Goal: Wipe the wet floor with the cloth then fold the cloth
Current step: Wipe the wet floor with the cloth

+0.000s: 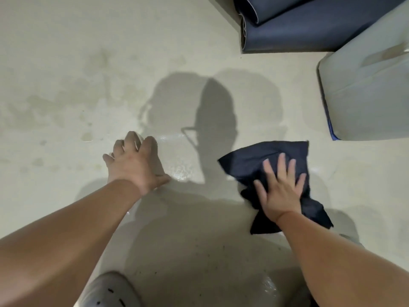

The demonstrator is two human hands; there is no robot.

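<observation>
The dark cloth (270, 173) is pressed flat near the right edge of the floor (66, 63) under the splayed right hand (280, 193), seemingly for wiping, while the left hand (135, 165), spread and empty, is planted beside the wet sheen (181, 171), apparently as a brace.

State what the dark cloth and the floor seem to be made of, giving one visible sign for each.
Cloth: probably thin woven fabric, matt navy; it creases and bunches under the right hand.
Floor: looks like smooth painted concrete or similar; wet patches glint on it.
</observation>
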